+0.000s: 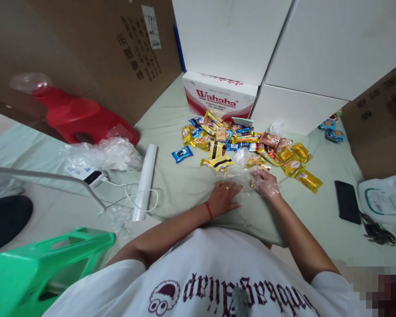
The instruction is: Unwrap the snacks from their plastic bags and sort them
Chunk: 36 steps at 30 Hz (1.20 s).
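A thin clear plastic bag (246,178) lies between my two hands on the pale green cloth. My right hand (266,184) is closed on the bag's right side, with film bunched around its fingers. Over the bag's left part, my left hand (225,197) rests palm down, its fingers stretched out and the thumb apart. Just beyond my hands spreads a heap of wrapped snacks. Nearest are yellow-and-black packets (221,163) and a crumpled clear wrapper (242,156). Golden-wrapped cakes (308,179) lie to the right, and a blue packet (182,154) sits apart on the left.
A Wahaba-like lettered white-and-red box (219,97) stands behind the heap, against white cabinets (231,39). On the left are a red jug (82,116), a white roll (145,182) and a green stool (49,264). A phone (347,201), keys (379,231) and white jug (386,198) lie right.
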### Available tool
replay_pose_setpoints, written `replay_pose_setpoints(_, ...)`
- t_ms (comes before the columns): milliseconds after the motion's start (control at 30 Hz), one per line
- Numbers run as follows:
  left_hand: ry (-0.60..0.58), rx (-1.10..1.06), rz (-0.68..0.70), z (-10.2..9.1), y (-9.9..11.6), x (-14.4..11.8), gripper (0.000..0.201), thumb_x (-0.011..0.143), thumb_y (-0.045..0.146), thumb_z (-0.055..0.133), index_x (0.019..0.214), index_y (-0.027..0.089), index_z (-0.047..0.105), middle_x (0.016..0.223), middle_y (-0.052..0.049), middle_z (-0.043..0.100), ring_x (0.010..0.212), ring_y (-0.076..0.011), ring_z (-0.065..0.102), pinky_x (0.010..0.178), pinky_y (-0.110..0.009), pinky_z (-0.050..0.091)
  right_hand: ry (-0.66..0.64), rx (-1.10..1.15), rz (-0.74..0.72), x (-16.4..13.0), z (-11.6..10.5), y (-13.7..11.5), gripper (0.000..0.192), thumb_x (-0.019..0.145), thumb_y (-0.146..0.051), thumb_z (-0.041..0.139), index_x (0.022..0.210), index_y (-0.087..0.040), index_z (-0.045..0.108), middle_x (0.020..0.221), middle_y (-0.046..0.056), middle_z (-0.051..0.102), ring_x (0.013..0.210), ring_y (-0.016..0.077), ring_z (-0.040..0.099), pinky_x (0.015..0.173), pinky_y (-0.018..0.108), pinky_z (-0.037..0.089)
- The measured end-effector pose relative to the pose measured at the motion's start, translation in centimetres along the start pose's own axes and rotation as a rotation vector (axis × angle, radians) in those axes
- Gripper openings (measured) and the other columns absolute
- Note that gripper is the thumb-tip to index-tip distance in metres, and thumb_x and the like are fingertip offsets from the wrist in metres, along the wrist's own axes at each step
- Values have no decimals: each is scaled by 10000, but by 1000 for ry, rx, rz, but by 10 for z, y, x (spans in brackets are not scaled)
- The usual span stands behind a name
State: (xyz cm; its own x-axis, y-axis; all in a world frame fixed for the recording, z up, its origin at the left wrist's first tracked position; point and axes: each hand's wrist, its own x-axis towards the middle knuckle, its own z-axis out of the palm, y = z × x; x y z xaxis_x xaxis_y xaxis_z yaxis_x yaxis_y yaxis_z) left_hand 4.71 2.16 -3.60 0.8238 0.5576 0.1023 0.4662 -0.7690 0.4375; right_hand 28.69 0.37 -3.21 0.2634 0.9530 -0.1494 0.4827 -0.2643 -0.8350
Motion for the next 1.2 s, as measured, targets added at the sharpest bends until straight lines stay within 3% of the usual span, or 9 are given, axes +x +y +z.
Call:
replay_pose_setpoints(100, 10, -44, -78, 7, -9, 6, 299, 990, 361, 578, 1209, 194, 695, 1198, -157, 706, 1124, -293, 625, 954, -445, 427, 95, -24, 20, -9, -2, 6, 451, 869, -624, 532, 786, -199, 656, 652, -9, 582, 650, 165, 507, 642, 273, 413)
replay_pose_setpoints(267, 63, -325, 105, -33, -39, -22, 265, 995, 279, 485, 980, 232, 745, 1038, -102, 760, 985, -223, 663, 945, -393, 428, 141, 15, 40, -24, -22, 9, 484, 889, -607, 549, 941, -162, 731, 772, 18, 681, 710, 180, 560, 682, 272, 424)
replay_pose_setpoints(433, -73, -284, 238, -68, -58, -70, 255, 1000, 267, 491, 988, 253, 745, 1133, -112, 756, 1159, -238, 655, 1060, -428, 424, 45, -56, 16, -42, -32, 21, 491, 942, -615, 519, 900, -171, 725, 685, -1, 635, 630, 167, 527, 636, 269, 416)
replay_pose_setpoints(600, -130, -314, 270, -66, -54, -87, 216, 952, 241, 517, 959, 237, 733, 1117, -117, 750, 1234, -262, 626, 1104, -452, 423, -101, -281, -75, -55, -53, 24, 372, 941, -504, 541, 960, -195, 748, 855, 54, 718, 787, 218, 634, 755, 315, 484)
replay_pose_setpoints(733, -53, -422, 115, -64, -47, -84, 257, 994, 309, 493, 952, 226, 732, 1046, -114, 768, 1178, -250, 652, 1090, -435, 420, 215, -593, -157, -70, -72, -18, 322, 939, -411, 582, 1121, -200, 743, 1031, 129, 698, 951, 291, 626, 873, 414, 498)
replay_pose_setpoints(800, -16, -462, 28, -65, -44, -79, 328, 1020, 356, 464, 904, 223, 740, 997, -111, 778, 1107, -240, 677, 1063, -420, 427, 235, -597, -304, -78, -57, -47, 286, 992, -359, 526, 1104, -209, 743, 1055, 135, 689, 1005, 297, 612, 909, 428, 499)
replay_pose_setpoints(933, -32, -494, -61, -67, -46, -69, 359, 984, 399, 528, 755, 225, 743, 964, -94, 801, 980, -229, 689, 983, -384, 454, -389, -440, -617, -91, 22, -80, 288, 989, -265, 557, 1208, -214, 736, 1258, 117, 691, 1161, 266, 619, 1003, 400, 513)
replay_pose_setpoints(1000, -70, -509, -87, -72, -53, -67, 291, 921, 391, 605, 722, 237, 750, 990, -74, 812, 937, -225, 691, 931, -354, 474, -550, -464, -660, -93, 62, -80, 442, 948, -286, 641, 1381, -200, 657, 1499, 134, 569, 1373, 304, 514, 1142, 467, 431)
replay_pose_setpoints(1200, 136, -585, -401, -104, -55, -73, 150, 804, 349, 678, 746, 249, 774, 647, 4, 727, 618, -182, 618, 632, -248, 454, -575, -649, -605, -93, 103, -69, 614, 948, -318, 665, 1529, -177, 524, 1672, 138, 359, 1556, 360, 273, 1266, 597, 219)
